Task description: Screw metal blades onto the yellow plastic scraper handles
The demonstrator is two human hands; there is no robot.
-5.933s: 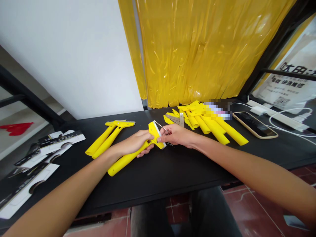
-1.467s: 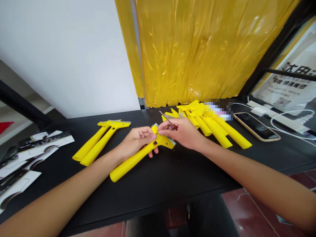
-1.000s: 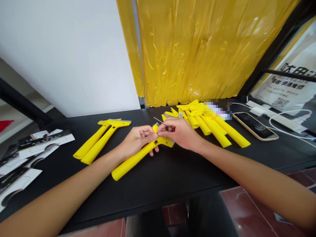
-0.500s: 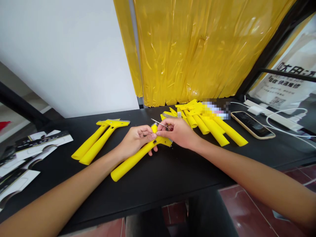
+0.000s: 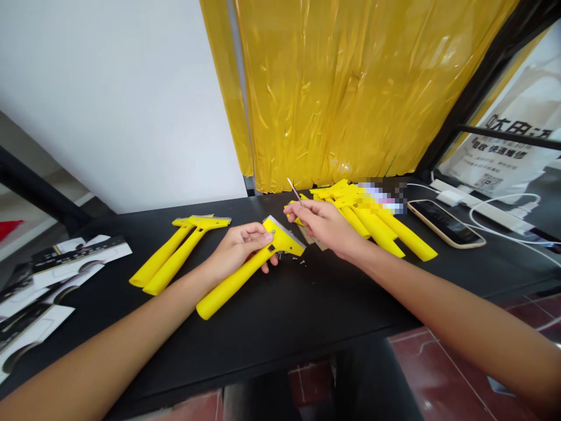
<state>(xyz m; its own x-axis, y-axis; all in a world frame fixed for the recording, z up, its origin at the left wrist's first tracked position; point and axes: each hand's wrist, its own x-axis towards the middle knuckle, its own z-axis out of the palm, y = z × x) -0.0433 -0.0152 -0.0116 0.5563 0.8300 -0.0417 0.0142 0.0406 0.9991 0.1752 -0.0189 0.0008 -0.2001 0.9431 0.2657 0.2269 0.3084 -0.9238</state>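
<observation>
My left hand [image 5: 244, 248] is closed round the neck of a yellow scraper [image 5: 232, 282], just below its head. The scraper's wide head carries a metal strip along its edge and points up to the right. In my right hand [image 5: 322, 223] is a screwdriver [image 5: 294, 190]; its thin metal shaft sticks up and left from the fingers, and its handle is hidden in the palm. This hand is apart from the scraper, to the right of its head. Several small screws [image 5: 302, 262] lie on the black table beside the head.
Two more yellow scrapers [image 5: 179, 248] lie left of my hands. A pile of yellow scraper handles [image 5: 372, 228] is at the back right, near a phone [image 5: 447, 223] and a white power strip [image 5: 486, 207] with cables. Printed card sleeves [image 5: 83, 263] are stacked at the left.
My right hand has drawn away from the scraper head, up and to the right, with the screwdriver now pointing more upward. The scraper's head is now uncovered; my left hand keeps its hold.
</observation>
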